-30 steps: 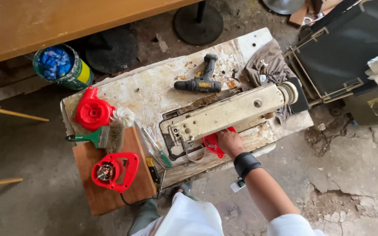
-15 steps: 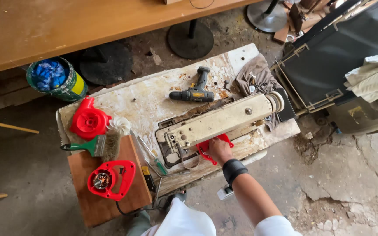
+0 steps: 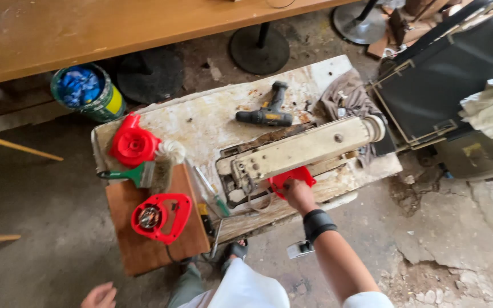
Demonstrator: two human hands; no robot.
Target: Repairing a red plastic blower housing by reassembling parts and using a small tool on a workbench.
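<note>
Right hand (image 3: 298, 194) closed on a red rag (image 3: 292, 175), pressing it against the front of the sewing machine (image 3: 303, 149), just under the arm. Black band on that wrist. Left hand (image 3: 99, 295) low at the frame's bottom edge, well apart from the bench, fingers loosely spread, holding nothing.

Rag: bright red, bunched, partly hidden by the fingers; a fold sticks out to the right of the knuckles. It touches the machine's bed.

Machine: cream-coloured, long horizontal arm, grimy and stained, handwheel at the right end, needle end to the left. It lies slanted across the right half of a worn white table (image 3: 212, 120) with chipped, rusty patches.

Also on the table: black drill (image 3: 266, 114) behind the machine, grey cloth (image 3: 346, 97) by the handwheel, red blower (image 3: 133, 144) at the left edge, green-handled brush (image 3: 138, 174) just beside it. A second red tool (image 3: 158, 215) lies on a brown board (image 3: 144, 251) at the table's near left corner. Green bucket (image 3: 87, 91) with blue contents stands on the floor behind, under a wooden bench (image 3: 115, 28).
</note>
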